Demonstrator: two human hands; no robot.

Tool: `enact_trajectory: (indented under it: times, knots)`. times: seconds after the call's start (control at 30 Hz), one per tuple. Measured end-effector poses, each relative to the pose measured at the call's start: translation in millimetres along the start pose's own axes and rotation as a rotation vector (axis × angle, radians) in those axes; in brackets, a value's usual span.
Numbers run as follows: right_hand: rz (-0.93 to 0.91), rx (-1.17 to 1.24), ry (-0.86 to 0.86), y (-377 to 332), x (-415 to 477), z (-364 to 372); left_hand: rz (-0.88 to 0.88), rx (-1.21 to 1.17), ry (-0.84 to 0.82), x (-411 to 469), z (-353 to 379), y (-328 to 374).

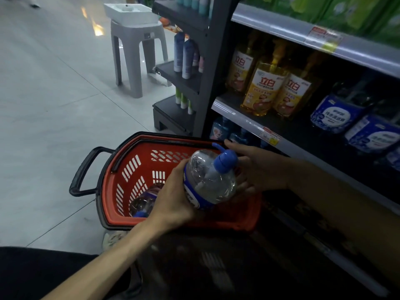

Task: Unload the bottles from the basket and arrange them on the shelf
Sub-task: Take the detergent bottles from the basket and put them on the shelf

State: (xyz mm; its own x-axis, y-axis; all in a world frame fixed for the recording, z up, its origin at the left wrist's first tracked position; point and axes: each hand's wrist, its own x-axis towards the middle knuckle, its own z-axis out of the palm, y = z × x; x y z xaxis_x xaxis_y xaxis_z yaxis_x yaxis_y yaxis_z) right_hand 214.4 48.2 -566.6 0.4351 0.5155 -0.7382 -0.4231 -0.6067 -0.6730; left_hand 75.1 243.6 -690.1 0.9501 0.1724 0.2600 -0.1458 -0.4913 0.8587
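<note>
Head view, bottle (pixel 211 182) above basket (pixel 108 187), shelf edge (pixel 242 121) adjacent

The basket (pixel 140 148) is red with a black rim and handle, its walls patterned with rows of slots; the clear bottle (pixel 211 180) has a blue cap and a blue-and-white label; the bottle in the basket (pixel 144 200) is clear, blue-capped; the shelf (pixel 240 118) is black, grey-edged; its yellow bottles (pixel 263 89) carry red characters on white; the stool (pixel 138 44) is grey.
</note>
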Motion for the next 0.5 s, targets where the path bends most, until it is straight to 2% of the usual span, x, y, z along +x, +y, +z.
enact_trajectory:
  times: [0.3, 0.5]
  knots:
    - [-0.099, 0.202, 0.084, 12.6, -19.9, 5.3, -0.096, -0.146, -0.005, 5.0, 3.2, 13.8]
    - [-0.298, 0.270, 0.193, 33.7, -36.9, 14.7, -0.195, -0.335, 0.089, 15.7, 6.7, 30.1]
